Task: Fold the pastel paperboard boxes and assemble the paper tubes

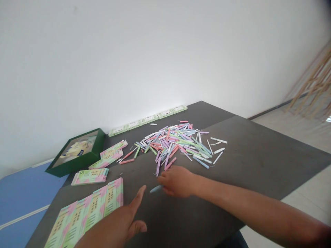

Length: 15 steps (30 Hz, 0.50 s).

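Note:
My right hand [176,181] is closed around a light blue pen [156,188], whose tapered end sticks out to the left, just above the table. Most of the pen is hidden by the fingers. Close by on the left, my left hand [126,220] is empty, with its index finger stretched out and thumb apart. Beyond the right hand lies a loose heap of pen parts [176,141] in pink, green, purple, blue and white. Under and beside my left forearm are several overlapping pink-and-green printed boxes [90,206].
The dark table [248,151] stands against a white wall. A row of pale green boxes [143,120] lines its back edge. At the left are a green open box [77,151] with plastic packets inside, more pink-and-green cartons [111,156], and a blue surface [23,193].

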Motion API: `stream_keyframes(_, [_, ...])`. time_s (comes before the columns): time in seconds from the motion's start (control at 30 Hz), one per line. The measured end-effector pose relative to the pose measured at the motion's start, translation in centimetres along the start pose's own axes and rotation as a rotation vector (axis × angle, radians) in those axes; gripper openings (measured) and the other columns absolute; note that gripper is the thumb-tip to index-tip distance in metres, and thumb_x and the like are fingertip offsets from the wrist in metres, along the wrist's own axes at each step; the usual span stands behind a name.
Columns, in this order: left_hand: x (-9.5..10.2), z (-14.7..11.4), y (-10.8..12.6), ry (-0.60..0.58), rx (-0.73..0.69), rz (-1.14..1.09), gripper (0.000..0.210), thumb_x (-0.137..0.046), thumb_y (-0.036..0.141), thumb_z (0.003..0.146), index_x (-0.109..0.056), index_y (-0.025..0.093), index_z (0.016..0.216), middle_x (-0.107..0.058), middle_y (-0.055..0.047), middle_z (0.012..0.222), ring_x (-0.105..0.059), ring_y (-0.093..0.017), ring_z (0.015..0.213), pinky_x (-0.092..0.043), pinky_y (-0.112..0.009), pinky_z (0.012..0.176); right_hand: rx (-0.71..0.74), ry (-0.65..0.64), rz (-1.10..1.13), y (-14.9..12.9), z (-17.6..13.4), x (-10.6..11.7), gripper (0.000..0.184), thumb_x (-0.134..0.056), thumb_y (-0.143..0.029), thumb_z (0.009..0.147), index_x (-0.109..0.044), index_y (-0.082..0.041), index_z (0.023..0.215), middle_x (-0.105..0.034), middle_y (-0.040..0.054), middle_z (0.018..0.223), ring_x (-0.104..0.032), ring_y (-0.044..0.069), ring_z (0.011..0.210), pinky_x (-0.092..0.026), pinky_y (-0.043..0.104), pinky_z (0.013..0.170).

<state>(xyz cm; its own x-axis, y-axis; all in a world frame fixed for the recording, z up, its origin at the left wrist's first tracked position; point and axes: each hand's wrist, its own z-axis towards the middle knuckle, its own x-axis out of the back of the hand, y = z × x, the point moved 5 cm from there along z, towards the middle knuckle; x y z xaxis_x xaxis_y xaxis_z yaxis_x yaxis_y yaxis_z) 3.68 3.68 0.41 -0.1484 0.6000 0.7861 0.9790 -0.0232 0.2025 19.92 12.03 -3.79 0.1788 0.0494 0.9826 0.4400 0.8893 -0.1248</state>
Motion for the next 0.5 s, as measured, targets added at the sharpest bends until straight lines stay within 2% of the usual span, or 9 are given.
stream_keyframes(0.07, [1.0,0.9,1.6,0.025,-0.033,-0.002,0.081,-0.047,0.049,0.083,-0.001,0.027,0.146,-0.047,-0.012,0.137,-0.054,-0.030,0.112,-0.041,-0.040,0.089,0.074,0.004,0.016,-1.9,0.2,0.2,0.022,-0.047,-0.033,0.083,-0.055,-0.017,0.095,-0.064,0.0071,0.084,-0.061,0.021,0.075,-0.042,0.032,0.065])
stream_keyframes(0.13, [1.5,1.9,2.7,0.048,-0.070,-0.019,0.084,-0.051,0.043,0.082,-0.001,0.022,0.146,-0.037,-0.012,0.143,-0.046,-0.030,0.121,-0.038,-0.039,0.093,0.099,0.015,0.041,-2.7,0.5,0.9,0.024,-0.047,-0.034,0.083,-0.056,-0.016,0.096,-0.065,0.0077,0.086,-0.062,0.022,0.073,-0.042,0.031,0.062])
stream_keyframes(0.3, [1.0,4.3,3.4,-0.007,-0.085,-0.086,0.087,-0.055,0.032,0.080,-0.001,0.017,0.146,-0.040,-0.012,0.141,-0.048,-0.029,0.119,-0.038,-0.037,0.093,0.074,0.027,0.206,-2.0,0.5,1.9,0.025,-0.044,-0.034,0.085,-0.055,-0.018,0.101,-0.066,0.0073,0.094,-0.062,0.021,0.077,-0.040,0.028,0.059])
stream_keyframes(0.5, [0.3,6.6,3.9,-0.080,-0.146,-0.084,0.089,-0.059,0.028,0.076,-0.006,0.019,0.146,-0.048,-0.009,0.135,-0.054,-0.027,0.113,-0.041,-0.033,0.089,-0.019,0.065,0.399,-1.2,-0.2,0.3,0.025,-0.041,-0.032,0.089,-0.053,-0.021,0.107,-0.067,0.0050,0.096,-0.063,0.019,0.084,-0.037,0.026,0.061])
